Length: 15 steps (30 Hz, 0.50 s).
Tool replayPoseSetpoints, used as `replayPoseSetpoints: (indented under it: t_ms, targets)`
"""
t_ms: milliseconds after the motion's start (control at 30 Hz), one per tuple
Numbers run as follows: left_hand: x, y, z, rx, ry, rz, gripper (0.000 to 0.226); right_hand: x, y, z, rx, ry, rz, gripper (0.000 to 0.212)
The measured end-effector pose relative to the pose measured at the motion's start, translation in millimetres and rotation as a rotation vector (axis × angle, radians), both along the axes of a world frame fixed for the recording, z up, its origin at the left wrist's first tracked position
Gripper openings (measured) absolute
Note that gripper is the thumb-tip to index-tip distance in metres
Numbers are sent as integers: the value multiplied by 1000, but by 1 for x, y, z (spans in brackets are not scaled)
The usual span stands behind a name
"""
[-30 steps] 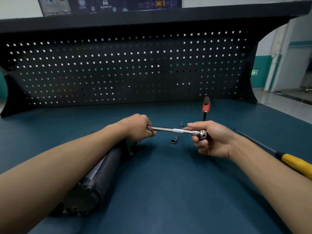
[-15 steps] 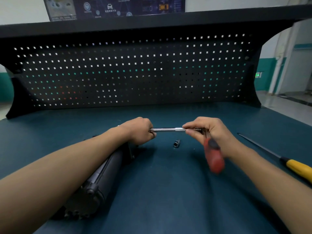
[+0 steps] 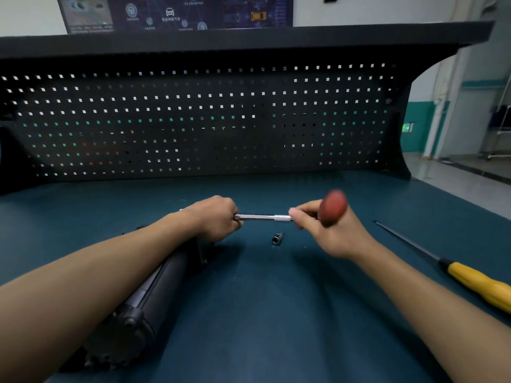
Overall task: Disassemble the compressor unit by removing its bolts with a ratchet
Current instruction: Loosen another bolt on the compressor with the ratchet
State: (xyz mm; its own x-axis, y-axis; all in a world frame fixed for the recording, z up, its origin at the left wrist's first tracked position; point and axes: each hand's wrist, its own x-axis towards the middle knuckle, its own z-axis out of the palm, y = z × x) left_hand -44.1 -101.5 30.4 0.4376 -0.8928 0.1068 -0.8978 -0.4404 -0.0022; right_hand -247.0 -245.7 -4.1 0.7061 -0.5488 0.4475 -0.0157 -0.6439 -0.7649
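The ratchet (image 3: 333, 205) has swung its red handle up from below my right hand (image 3: 331, 236), which pinches its head to spin it. My left hand (image 3: 218, 217) grips the extension bar (image 3: 262, 217) to steady it. The compressor (image 3: 154, 294) lies on the bench (image 3: 276, 313) under my left forearm.

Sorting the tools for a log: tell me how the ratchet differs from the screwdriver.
The ratchet has a red handle; the screwdriver has a yellow one. The ratchet, blurred, is held off the bench by the left hand and right hand; the screwdriver lies sharp and untouched on it. Both are long hand tools.
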Motion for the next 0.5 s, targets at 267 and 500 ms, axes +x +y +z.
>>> replayPoseSetpoints:
  t_ms: [267,500]
  targets:
    - [0,1,0,19,-47,4,38,2,10,16,630,117,-101,66]
    - [0,1,0,8,-21,1,39,1,6,13,850,154,19,51]
